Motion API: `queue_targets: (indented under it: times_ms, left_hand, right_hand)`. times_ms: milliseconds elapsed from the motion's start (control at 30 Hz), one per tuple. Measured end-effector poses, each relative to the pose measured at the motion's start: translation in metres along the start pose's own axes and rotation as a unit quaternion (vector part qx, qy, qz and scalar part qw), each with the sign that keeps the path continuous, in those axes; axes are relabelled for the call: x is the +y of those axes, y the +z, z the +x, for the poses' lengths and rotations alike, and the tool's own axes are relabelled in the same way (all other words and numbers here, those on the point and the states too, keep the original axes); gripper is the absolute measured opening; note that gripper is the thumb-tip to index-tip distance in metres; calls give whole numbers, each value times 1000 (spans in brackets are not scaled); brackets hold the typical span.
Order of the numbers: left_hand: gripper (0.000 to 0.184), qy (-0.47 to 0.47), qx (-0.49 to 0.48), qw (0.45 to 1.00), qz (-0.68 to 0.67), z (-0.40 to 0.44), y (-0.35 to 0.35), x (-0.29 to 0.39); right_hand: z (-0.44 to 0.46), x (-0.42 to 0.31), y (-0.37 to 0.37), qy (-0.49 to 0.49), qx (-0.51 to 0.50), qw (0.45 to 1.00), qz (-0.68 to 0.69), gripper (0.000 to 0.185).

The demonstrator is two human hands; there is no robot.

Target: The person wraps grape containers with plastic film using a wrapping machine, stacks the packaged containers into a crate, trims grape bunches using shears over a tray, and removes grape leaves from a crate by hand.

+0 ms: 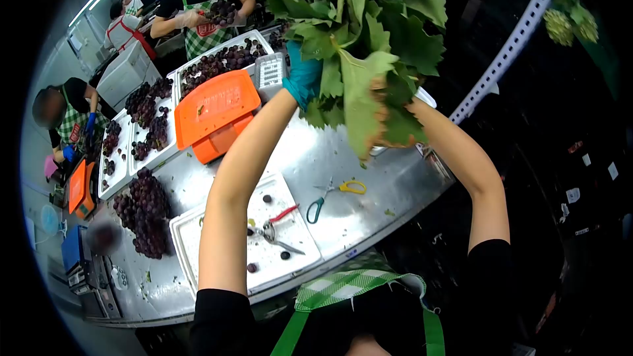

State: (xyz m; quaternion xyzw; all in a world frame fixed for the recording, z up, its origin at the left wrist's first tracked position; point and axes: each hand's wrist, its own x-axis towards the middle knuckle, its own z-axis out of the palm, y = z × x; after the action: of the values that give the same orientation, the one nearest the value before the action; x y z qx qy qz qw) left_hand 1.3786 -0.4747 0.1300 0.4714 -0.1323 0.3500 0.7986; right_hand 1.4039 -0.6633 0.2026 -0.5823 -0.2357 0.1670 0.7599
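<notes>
A large bunch of green grape leaves (369, 59), some browned at the edges, is raised in front of me above the table. My left hand (303, 78), in a teal glove, is closed at the bunch's left side, its fingertips covered by leaves. My right hand is hidden behind the foliage; only the forearm reaching into it shows. Below lie scissors (316, 209) with one teal and one yellow handle. Red-handled pruning shears (269, 231) rest on a white tray (290, 195) with several loose grapes.
An orange scale (217, 109) stands on the metal table (356, 224), near white trays of grapes (224, 59). Dark grape bunches (148, 214) lie at left. A perforated metal post (508, 46) rises at right. Aproned co-workers (204, 13) stand across the table and at far left.
</notes>
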Motion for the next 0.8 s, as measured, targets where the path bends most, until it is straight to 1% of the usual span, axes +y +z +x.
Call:
queue_targets:
  times_ms: [33,133,167,267,333,367,467,533,600,633,700,800]
  left_hand:
    - [18,44,-13,997,62,31,-31,-26]
    - [22,174,-34,980,88,92,-45,-24]
    - [21,146,-17,988,55,103,-49,-29]
    - [21,73,26,996,-34,135,-53,-13]
    - [22,47,29,998,26,171,-83,-36]
    - [23,48,19,992,118,193,-121,-56]
    - [25,54,30,943,326,226,-158,-88]
    - [27,85,2,906,414,249,-192,-124]
    - [30,120,-31,853,508,268,-225,-163]
    - [31,146,-51,825,543,278,-253,-198]
    - [32,157,-71,782,599,274,-303,-253]
    - [35,157,-105,741,645,246,-343,-299]
  right_hand:
    - [30,13,7,-1,-5,1000,-4,45]
    - [115,51,16,-2,-18,1000,-16,45]
    - [142,64,17,-1,-21,999,-24,45]
    - [220,97,19,1,-36,999,-35,44]
    - [271,123,20,4,-43,998,-39,44]
    - [291,140,20,7,-46,998,-48,44]
    - [352,188,14,14,-52,996,-68,44]
    - [389,223,10,15,-50,995,-84,44]
    - [422,266,2,17,-50,992,-112,43]
    - [433,287,-2,20,-51,991,-125,43]
    - [451,331,-8,19,-54,986,-160,43]
    - [466,395,-14,6,-52,968,-245,43]
